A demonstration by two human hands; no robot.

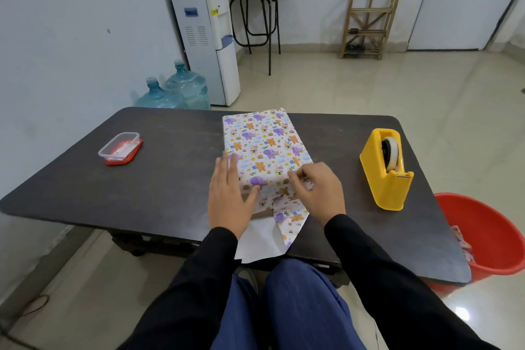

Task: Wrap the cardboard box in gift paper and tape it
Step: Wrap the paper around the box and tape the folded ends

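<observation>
Wrapping looks well along but not finished. Gift paper (pixel 264 139) covers the top and long sides of the cardboard box (pixel 262 214), which lies lengthwise in the middle of the table (pixel 170 179), its near end close to the near edge. A strip of bare cardboard shows at that near end, and a flap of paper hangs loose over the near edge, white side up. Left hand (pixel 227 199) lies flat with straight fingers, pressing the paper down at the box's near left corner. Right hand (pixel 318 193) has its fingers curled, pinching a fold of paper at the near right corner. The far end faces away, so I cannot tell whether it is closed. By my judgement the near end needs folding and taping; the yellow tape dispenser (pixel 386 170) stands near the right edge, apart from both hands.
</observation>
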